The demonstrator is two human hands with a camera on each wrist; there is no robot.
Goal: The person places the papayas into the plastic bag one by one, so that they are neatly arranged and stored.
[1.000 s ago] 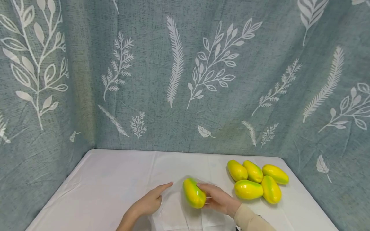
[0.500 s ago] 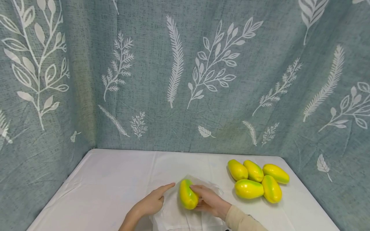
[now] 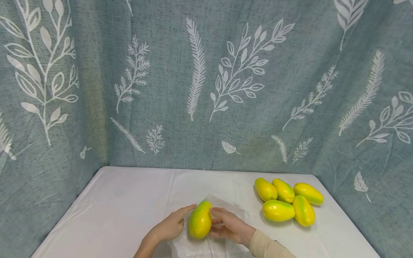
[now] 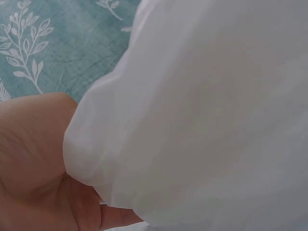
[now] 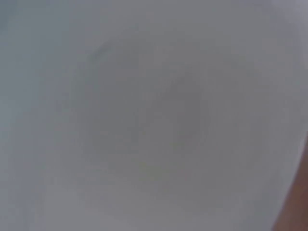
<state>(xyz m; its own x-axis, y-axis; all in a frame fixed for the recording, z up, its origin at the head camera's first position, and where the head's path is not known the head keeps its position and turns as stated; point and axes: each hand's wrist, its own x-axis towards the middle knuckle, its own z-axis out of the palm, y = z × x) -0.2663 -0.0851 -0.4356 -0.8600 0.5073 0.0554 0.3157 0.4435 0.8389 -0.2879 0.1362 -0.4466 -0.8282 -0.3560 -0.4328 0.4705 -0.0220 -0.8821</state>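
Since half a second earlier, the yellow-green fruit point(image 3: 200, 221) had slid a little to the left in the head view and its narrow end had swung over to lean right, while the right hand point(image 3: 229, 225) had followed only slightly.

Largest of all, a grey-green curtain point(image 3: 171, 79) with white leaf prints filled the upper part and both sides of the frame. Below it, a white-covered table point(image 3: 135, 193) spread across the lower frame. Thin white plastic point(image 3: 190, 248) lay at bottom centre, around the fruit and hands; it also covered most of both wrist views.

Five similar fruits point(image 3: 278, 211) sat close together at the lower right, well apart from the hands.

At bottom centre, the left hand point(image 3: 167, 226) had its index finger straight, the tip at the fruit's upper left edge; the plastic hid its other fingers, so whether they gripped anything could not be told. From the right, a beige sleeve point(image 3: 269, 246) led to the right hand, its fingers parted and loosely bent, tips at the fruit's right flank rather than wrapped around it. Between the hands was the fruit, tilted, broad end nearest the bottom edge.
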